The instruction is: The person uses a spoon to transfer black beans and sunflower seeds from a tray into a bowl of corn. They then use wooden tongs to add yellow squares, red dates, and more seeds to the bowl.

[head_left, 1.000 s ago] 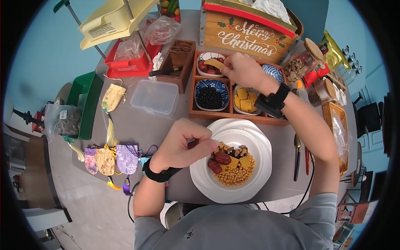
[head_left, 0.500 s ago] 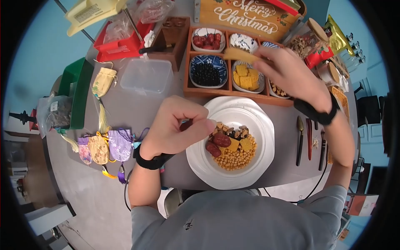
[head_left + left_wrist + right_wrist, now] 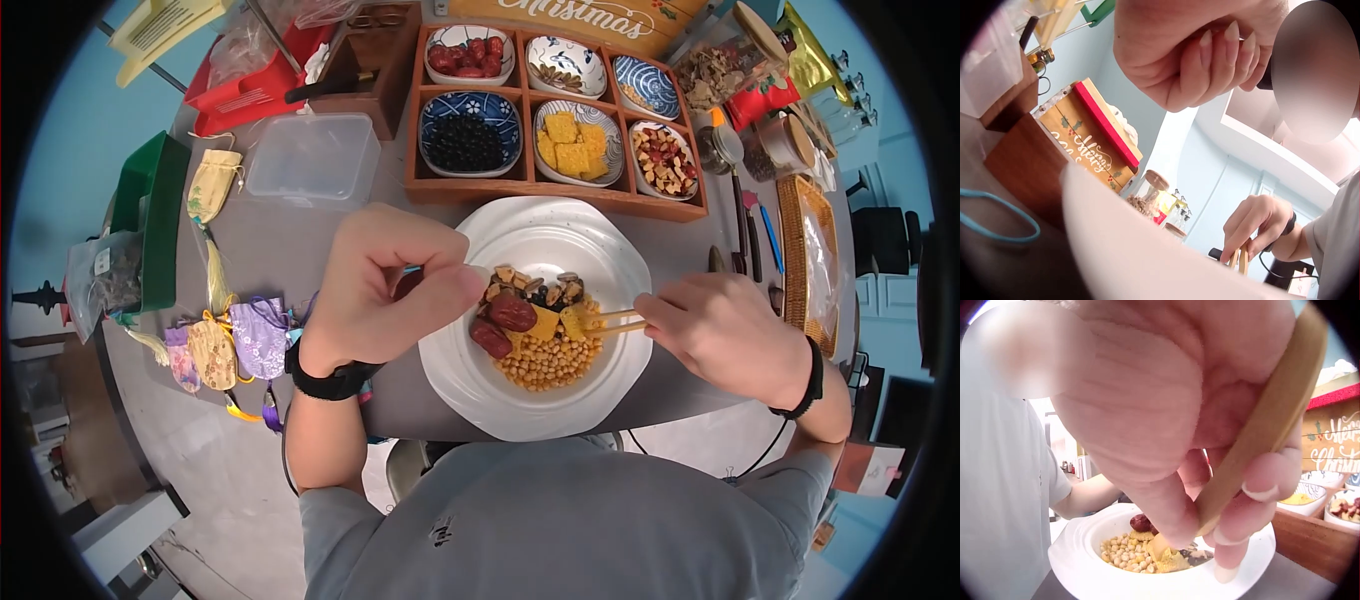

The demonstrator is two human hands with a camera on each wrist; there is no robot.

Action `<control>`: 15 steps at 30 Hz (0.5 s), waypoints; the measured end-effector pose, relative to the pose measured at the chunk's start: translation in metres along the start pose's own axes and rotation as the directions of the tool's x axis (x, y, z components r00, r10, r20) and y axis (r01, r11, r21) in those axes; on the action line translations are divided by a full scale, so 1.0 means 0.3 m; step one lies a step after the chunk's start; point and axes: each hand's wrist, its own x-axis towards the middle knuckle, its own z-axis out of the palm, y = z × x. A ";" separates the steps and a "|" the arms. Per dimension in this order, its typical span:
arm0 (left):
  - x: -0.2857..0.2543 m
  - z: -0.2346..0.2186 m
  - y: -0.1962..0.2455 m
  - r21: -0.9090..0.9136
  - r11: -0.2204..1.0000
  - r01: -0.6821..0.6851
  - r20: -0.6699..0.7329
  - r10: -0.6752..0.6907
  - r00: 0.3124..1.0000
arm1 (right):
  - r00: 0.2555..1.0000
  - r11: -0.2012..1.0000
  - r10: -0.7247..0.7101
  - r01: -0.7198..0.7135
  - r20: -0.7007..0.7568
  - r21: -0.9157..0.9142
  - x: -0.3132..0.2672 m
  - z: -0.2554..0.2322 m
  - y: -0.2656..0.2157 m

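Observation:
My right hand [image 3: 715,325] grips wooden tongs [image 3: 622,324] at the right side of a wide white bowl [image 3: 560,425]. Their tips are on a yellow cube [image 3: 574,322] in the bowl, beside another yellow piece [image 3: 543,324]. Around these lie pale round beans [image 3: 545,368], large red dates [image 3: 512,312] and small brown bits [image 3: 515,280]. My left hand [image 3: 385,285] hovers over the bowl's left rim, fingers curled in and thumb against the index finger. In the left wrist view its curled fingers [image 3: 1229,59] show nothing held. The right wrist view shows the tongs [image 3: 1260,419] across my palm.
Behind the bowl stands a wooden divided box [image 3: 560,196] of small dishes with dates, black beans, yellow cubes and nut mix. A clear plastic box [image 3: 310,160], drawstring pouches [image 3: 258,335] and a green bin [image 3: 165,235] are leftward. Jars [image 3: 775,150] and a wicker basket [image 3: 810,250] stand rightward.
My right hand has come back from the divided box to the bowl, bringing the tongs down onto the yellow cube. My left hand keeps its curled pose by the rim.

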 end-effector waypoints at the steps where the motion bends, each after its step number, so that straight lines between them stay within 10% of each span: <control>1: 0.000 0.000 0.000 0.001 1.000 0.002 0.001 -0.002 1.000 | 1.000 1.000 0.005 -0.005 0.005 -0.031 0.003 0.008 -0.001; 15: 0.001 -0.007 -0.006 -0.018 1.000 -0.007 -0.001 0.007 1.000 | 0.982 0.995 -0.024 0.043 -0.188 0.095 0.075 0.024 -0.061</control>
